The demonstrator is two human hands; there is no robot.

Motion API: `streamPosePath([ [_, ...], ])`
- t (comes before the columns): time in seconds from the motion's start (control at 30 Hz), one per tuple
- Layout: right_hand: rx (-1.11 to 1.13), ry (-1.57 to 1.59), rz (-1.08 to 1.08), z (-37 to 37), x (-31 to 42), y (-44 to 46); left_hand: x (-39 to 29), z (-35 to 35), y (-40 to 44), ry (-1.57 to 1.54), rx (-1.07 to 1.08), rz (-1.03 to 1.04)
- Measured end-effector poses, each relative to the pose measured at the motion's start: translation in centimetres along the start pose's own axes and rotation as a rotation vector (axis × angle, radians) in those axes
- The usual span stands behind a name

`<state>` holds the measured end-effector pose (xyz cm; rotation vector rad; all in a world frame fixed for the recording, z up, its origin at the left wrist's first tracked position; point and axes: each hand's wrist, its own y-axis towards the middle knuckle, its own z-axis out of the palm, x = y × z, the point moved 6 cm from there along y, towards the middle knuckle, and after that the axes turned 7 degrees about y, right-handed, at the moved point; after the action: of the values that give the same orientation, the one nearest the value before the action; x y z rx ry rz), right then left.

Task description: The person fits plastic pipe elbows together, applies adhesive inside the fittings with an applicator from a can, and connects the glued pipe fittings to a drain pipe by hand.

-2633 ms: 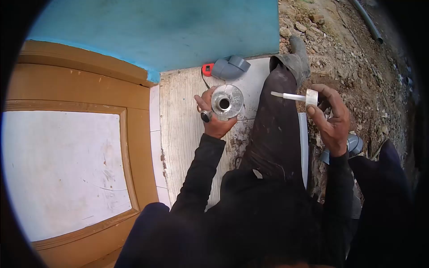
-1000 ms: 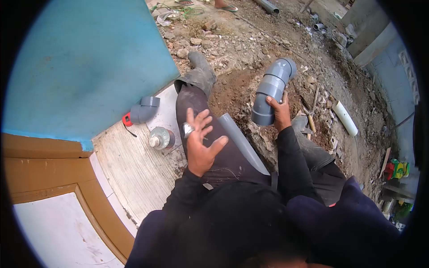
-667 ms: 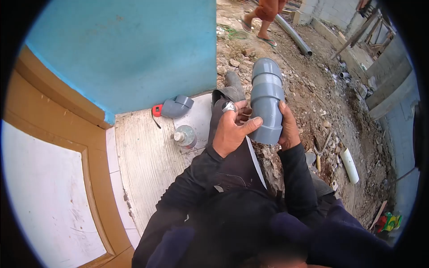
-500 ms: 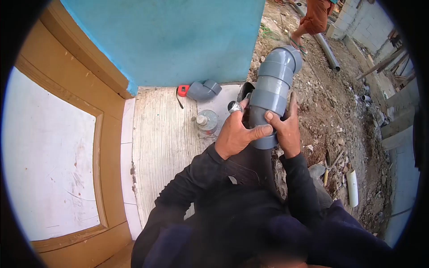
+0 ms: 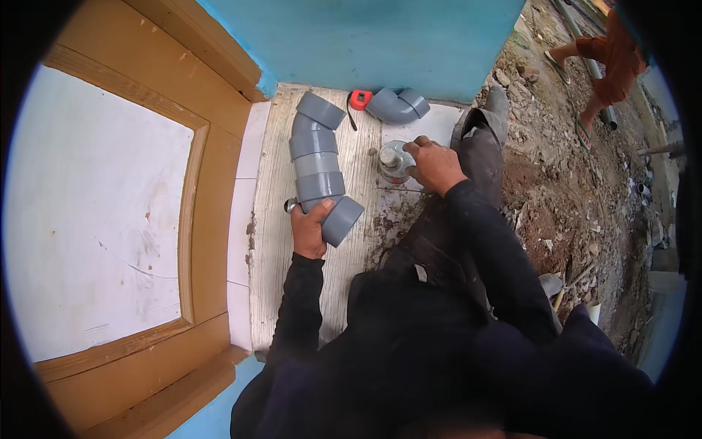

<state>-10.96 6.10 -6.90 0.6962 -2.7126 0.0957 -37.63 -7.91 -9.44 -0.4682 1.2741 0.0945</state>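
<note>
My left hand (image 5: 309, 230) is wrapped round the lower end of a joined grey pipe piece (image 5: 317, 162), made of elbows with a short length between them. The piece lies over the pale ribbed floor strip. At the clear jar with a whitish cap (image 5: 395, 162), my right hand (image 5: 436, 167) has its fingers curled against the jar's right side. Beyond the jar, a loose grey elbow (image 5: 398, 107) rests by the blue wall, beside a red tape measure (image 5: 360, 99) with a black strap.
A brown door with a white panel (image 5: 113, 212) stands at the left. The blue wall (image 5: 380, 44) rises ahead. Rubble and soil (image 5: 545, 183) spread on the right, where another person's legs (image 5: 603, 69) show near a long grey pipe. My boot (image 5: 497, 110) is beside the step.
The joined pipe piece has moved left and down, now in my left hand alone. My right hand has left it and reached the jar. The other person has moved within the view, which has shifted.
</note>
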Motion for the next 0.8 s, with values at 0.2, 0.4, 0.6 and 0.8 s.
streamPosePath([
  [0.2, 0.047, -0.049, -0.168, 5.7, 2.8, 4.1, 3.2, -1.4, 0.0, 0.077, -0.069, -0.107],
  [0.4, 0.049, 0.174, -0.004, 3.8, 0.3, 5.4, 5.5, -1.0, 0.3, -0.135, 0.076, -0.289],
  [0.6, 0.039, 0.314, 0.142, 1.4, -2.8, 5.1, 6.5, 1.3, 0.7, -0.285, 0.133, -0.408],
  [0.8, -0.096, 0.591, 0.150, -3.3, -3.5, 3.2, 6.9, 2.6, 2.1, -0.189, 0.180, -0.390],
])
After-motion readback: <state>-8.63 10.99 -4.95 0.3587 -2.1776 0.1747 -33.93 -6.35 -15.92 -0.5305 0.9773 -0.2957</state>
